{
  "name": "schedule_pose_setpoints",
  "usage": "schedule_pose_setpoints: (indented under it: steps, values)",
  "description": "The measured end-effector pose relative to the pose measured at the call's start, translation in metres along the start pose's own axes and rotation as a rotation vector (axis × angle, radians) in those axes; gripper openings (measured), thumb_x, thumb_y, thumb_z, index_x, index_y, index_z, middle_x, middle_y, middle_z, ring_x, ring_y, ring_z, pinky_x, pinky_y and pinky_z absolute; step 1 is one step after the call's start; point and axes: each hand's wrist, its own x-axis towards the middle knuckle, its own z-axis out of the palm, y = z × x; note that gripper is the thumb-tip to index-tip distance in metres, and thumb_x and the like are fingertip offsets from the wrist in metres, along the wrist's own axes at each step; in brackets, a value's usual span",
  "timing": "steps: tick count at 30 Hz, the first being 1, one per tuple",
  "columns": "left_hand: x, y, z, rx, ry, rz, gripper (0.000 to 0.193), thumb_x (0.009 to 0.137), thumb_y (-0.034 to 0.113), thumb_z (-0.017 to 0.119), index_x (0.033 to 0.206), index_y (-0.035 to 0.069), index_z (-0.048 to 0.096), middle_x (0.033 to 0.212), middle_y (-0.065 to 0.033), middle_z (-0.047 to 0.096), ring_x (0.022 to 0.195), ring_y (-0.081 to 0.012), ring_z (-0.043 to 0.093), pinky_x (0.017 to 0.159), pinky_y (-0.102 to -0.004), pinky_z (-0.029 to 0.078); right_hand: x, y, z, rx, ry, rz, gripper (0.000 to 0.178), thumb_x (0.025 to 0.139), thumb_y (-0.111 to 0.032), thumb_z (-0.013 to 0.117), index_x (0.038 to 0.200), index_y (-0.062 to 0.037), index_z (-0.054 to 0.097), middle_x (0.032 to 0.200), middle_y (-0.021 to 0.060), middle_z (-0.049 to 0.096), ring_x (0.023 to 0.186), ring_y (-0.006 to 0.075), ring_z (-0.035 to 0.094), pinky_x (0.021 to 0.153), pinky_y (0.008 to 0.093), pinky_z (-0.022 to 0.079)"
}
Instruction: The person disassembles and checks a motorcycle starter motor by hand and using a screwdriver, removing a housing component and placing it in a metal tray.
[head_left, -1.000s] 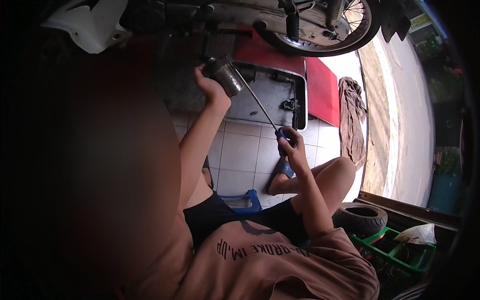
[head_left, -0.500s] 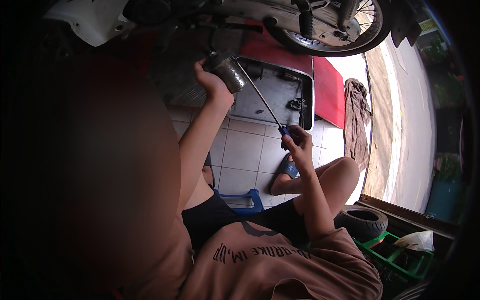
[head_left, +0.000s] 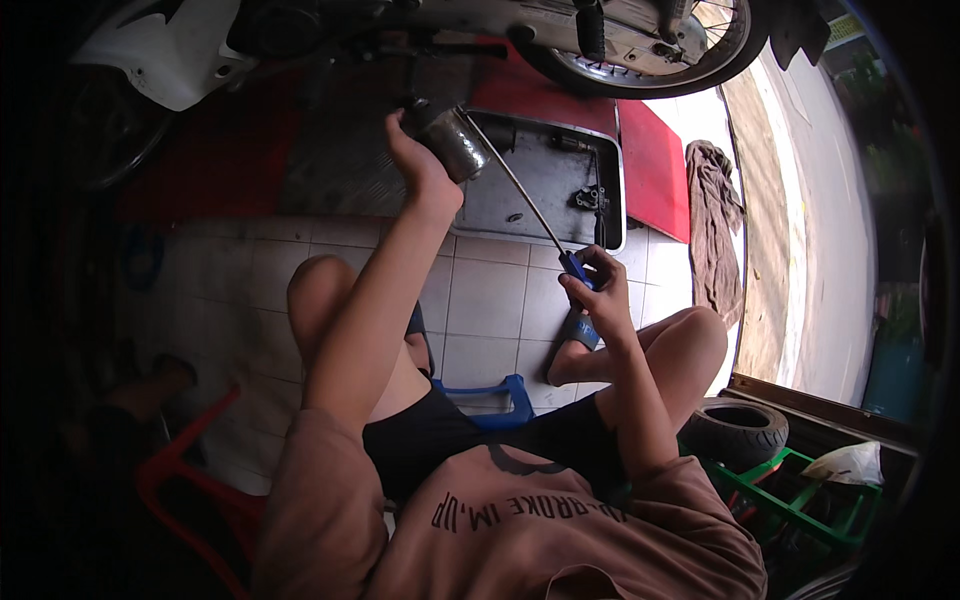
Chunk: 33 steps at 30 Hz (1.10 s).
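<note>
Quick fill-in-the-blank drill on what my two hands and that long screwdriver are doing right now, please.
The left hand grips a ____ metal cylinder under the motorcycle.
The right hand holds the screwdriver by its ____ handle.
Behind the screwdriver's shaft lies a grey metal ____ on the floor.
A black ____ sits beside the green crate.

Missing: grey; blue; tray; tyre
</note>
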Motion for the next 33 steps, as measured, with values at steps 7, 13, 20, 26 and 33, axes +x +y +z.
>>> schedule_pose_setpoints:
  steps: [7, 13, 20, 26, 33]
  values:
    - [0.004, -0.005, -0.001, 0.070, -0.059, -0.072, 0.034, 0.090, 0.046, 0.047, 0.099, 0.016, 0.059, 0.088, -0.0020, 0.063, 0.079, -0.0166, 0.063, 0.074, -0.0324, 0.050, 0.001, 0.020, -0.014, -0.047, 0.017, -0.030, 0.027, 0.097, -0.019, 0.054, 0.084, 0.0036, 0.061, 0.059, 0.0004, 0.053, 0.050, 0.0052, 0.044, 0.046, 0.0212, 0.033]
    - [-0.003, -0.003, 0.002, 0.005, -0.094, -0.087, 0.031, 0.092, 0.043, 0.045, 0.094, 0.015, 0.059, 0.081, -0.0031, 0.063, 0.071, -0.0188, 0.063, 0.068, -0.0338, 0.052, -0.006, 0.007, 0.005, -0.104, 0.103, -0.171, 0.025, 0.092, -0.022, 0.062, 0.088, 0.0025, 0.059, 0.063, -0.0011, 0.053, 0.051, 0.0050, 0.043, 0.048, 0.0211, 0.032]
    - [-0.009, -0.006, 0.004, -0.001, -0.133, -0.075, 0.031, 0.092, 0.041, 0.044, 0.094, 0.014, 0.058, 0.077, -0.0048, 0.062, 0.066, -0.0200, 0.062, 0.063, -0.0339, 0.052, -0.005, 0.017, -0.004, 0.185, -0.012, 0.091, 0.022, 0.084, -0.016, 0.072, 0.089, 0.0031, 0.060, 0.068, 0.0015, 0.056, 0.051, 0.0048, 0.043, 0.045, 0.0218, 0.034]
    - [0.000, -0.006, 0.001, -0.046, -0.104, -0.057, 0.032, 0.092, 0.042, 0.045, 0.094, 0.013, 0.058, 0.077, -0.0047, 0.062, 0.067, -0.0198, 0.062, 0.064, -0.0340, 0.052, 0.002, 0.023, 0.005, -0.104, 0.173, -0.192, 0.024, 0.082, -0.017, 0.074, 0.090, 0.0022, 0.062, 0.072, 0.0025, 0.058, 0.051, 0.0043, 0.043, 0.046, 0.0199, 0.033]
    - [0.000, -0.005, -0.001, -0.003, -0.113, -0.073, 0.036, 0.092, 0.044, 0.044, 0.094, 0.012, 0.058, 0.076, -0.0059, 0.062, 0.064, -0.0225, 0.062, 0.062, -0.0369, 0.053, 0.000, 0.021, -0.001, 0.478, -0.282, 0.283, 0.028, 0.093, -0.027, 0.062, 0.090, 0.0005, 0.058, 0.065, 0.0019, 0.052, 0.050, 0.0061, 0.043, 0.044, 0.0210, 0.032]
